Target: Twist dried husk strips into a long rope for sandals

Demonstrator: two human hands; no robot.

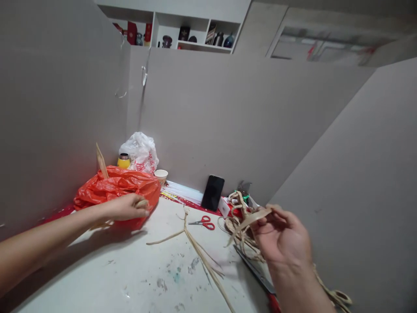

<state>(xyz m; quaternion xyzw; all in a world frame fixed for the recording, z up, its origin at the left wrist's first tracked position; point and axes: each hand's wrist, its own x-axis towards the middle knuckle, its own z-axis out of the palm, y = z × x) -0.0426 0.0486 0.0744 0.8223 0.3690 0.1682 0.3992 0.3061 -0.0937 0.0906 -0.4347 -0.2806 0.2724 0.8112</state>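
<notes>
My left hand reaches to the left and grips the edge of an orange plastic bag, with a pale straw strip under its fingers. My right hand is raised at the right and pinches a flat tan straw strip that curls back toward a tangle of straw strips. A knotted bundle of straw strands lies on the white tabletop between the two hands.
Red-handled scissors lie behind the strands. A black phone leans on the back partition. A paper cup, yellow jar and white plastic bag stand in the corner. A long blade lies under my right wrist.
</notes>
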